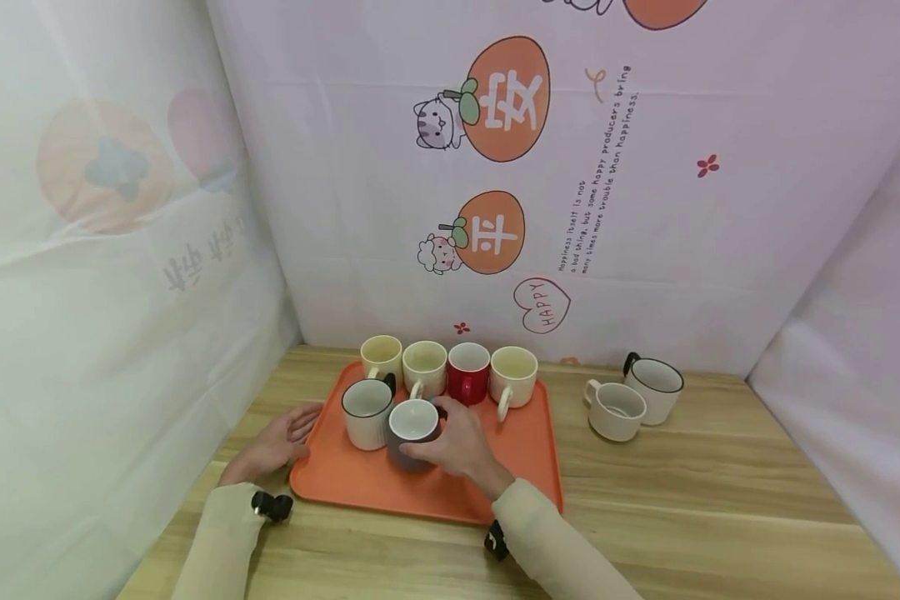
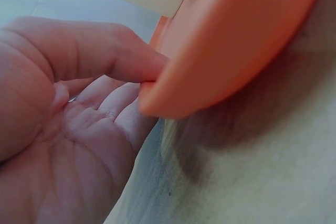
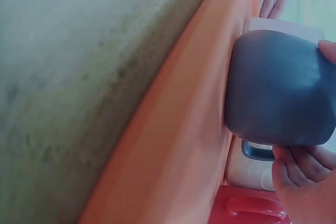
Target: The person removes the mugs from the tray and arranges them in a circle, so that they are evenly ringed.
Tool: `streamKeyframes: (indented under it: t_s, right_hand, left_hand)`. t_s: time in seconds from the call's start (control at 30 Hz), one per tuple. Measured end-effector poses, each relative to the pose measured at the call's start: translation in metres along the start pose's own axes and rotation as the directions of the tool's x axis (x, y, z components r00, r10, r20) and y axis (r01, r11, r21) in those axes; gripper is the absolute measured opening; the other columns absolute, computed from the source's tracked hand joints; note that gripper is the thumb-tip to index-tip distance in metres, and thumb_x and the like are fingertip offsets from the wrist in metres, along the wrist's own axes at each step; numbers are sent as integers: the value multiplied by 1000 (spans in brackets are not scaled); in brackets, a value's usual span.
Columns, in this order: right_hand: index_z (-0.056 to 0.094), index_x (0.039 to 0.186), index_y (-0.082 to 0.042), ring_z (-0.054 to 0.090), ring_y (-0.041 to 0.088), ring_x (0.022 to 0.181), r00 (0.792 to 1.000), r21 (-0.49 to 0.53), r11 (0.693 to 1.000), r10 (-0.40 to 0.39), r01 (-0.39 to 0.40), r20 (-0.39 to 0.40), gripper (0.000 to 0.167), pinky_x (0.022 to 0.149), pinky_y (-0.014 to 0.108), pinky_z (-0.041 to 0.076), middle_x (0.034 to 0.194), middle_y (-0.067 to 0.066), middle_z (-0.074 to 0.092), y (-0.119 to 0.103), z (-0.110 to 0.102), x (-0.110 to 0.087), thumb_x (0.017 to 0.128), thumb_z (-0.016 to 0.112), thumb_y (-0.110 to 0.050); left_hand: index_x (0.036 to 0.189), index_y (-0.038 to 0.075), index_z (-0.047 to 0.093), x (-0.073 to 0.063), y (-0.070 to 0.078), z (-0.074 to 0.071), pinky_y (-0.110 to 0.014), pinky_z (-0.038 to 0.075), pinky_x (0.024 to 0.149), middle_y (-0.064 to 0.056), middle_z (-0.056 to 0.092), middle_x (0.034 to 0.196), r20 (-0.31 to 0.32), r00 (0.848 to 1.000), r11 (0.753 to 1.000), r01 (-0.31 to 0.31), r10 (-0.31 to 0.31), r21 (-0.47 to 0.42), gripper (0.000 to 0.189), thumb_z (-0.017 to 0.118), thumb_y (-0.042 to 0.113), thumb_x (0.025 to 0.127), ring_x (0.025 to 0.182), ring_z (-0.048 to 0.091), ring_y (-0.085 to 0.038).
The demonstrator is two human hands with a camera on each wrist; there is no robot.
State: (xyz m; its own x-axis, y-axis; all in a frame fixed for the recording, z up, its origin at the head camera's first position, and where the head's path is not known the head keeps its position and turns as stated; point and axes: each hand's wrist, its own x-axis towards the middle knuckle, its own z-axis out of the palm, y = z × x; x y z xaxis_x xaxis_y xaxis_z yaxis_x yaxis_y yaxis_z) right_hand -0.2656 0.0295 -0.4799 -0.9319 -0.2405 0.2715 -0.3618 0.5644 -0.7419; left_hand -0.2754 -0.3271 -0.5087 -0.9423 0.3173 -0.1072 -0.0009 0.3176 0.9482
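On the orange tray point(image 1: 337, 479), my right hand point(image 1: 461, 440) grips a dark grey mug point(image 1: 397, 437) with a white inside, thumb on the near side and fingers by its handle. In the right wrist view the grey mug point(image 3: 278, 87) appears upright, close to the tray's floor. At the tray's left edge, my left hand point(image 1: 276, 442) holds the rim; the left wrist view has the thumb over the tray rim point(image 2: 173, 95) and the fingers at its outer side. A white mug with a black rim point(image 1: 367, 417) stands just left of the grey one.
Along the tray's back stand two cream mugs point(image 1: 382, 354) point(image 1: 425, 371), a red mug point(image 1: 468, 375) and another cream mug point(image 1: 515, 379). Right of the tray, on the wooden table point(image 1: 682, 500), are a low cream cup point(image 1: 617, 412) and a black-rimmed white mug point(image 1: 656, 392). White cloth walls surround the table.
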Motion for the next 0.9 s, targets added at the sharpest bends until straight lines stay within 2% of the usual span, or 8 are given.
streamKeyframes:
  t_s: [0.23, 0.47, 0.57, 0.7, 0.83, 0.9]
  right_hand:
    - [69, 126, -15, 64, 20, 105, 998, 26, 998, 61, -61, -19, 74, 88, 36, 56, 114, -1, 74, 6, -3, -1, 67, 96, -49]
    - [69, 128, -17, 68, 25, 113, 998, 123, 990, 59, -62, 29, 71, 99, 48, 59, 118, 0, 74, 9, -25, -11, 68, 98, -42]
    - [67, 132, -19, 69, 25, 117, 997, 149, 988, 22, -33, 73, 72, 103, 53, 58, 123, -2, 73, 15, -39, -16, 69, 98, -40]
    - [66, 133, -21, 68, 24, 120, 991, 165, 986, -47, 27, 122, 73, 108, 57, 55, 125, -4, 72, 28, -63, -24, 69, 98, -35]
    - [68, 134, -18, 69, 23, 120, 986, 159, 984, -103, 82, 128, 75, 109, 56, 54, 125, -3, 74, 41, -92, -35, 68, 99, -32]
    - [67, 135, -19, 69, 20, 120, 984, 127, 985, -130, 114, 121, 75, 108, 52, 56, 126, -3, 73, 49, -108, -42, 69, 99, -33]
  left_hand:
    - [166, -3, 20, 0, 0, 1, -35, 43, 122, -26, 18, 175, 19, 1000, 1000, -9, 9, 11, 92, 58, -15, 84, 162, 18, -45]
    - [166, -4, 19, 1, 2, 0, -38, 41, 123, -26, 18, 175, 21, 1000, 1000, -13, 13, 11, 92, 58, -16, 84, 162, 18, -45]
    - [166, -3, 20, 1, 2, -1, -37, 41, 123, -25, 19, 175, 16, 1000, 1000, -6, 6, 1, 92, 58, -16, 84, 162, 19, -44]
    - [166, -5, 19, -1, 2, -1, -32, 43, 121, -27, 17, 175, 27, 999, 1000, -30, 30, -1, 93, 60, -15, 84, 162, 17, -46]
    - [165, -8, 16, -2, -1, -2, -31, 46, 119, -31, 15, 173, 46, 996, 998, -70, 70, 2, 93, 60, -15, 84, 161, 14, -50]
    - [165, -8, 17, -2, -2, -2, -31, 46, 119, -31, 15, 173, 43, 997, 997, -71, 71, -1, 92, 61, -15, 84, 161, 14, -50]
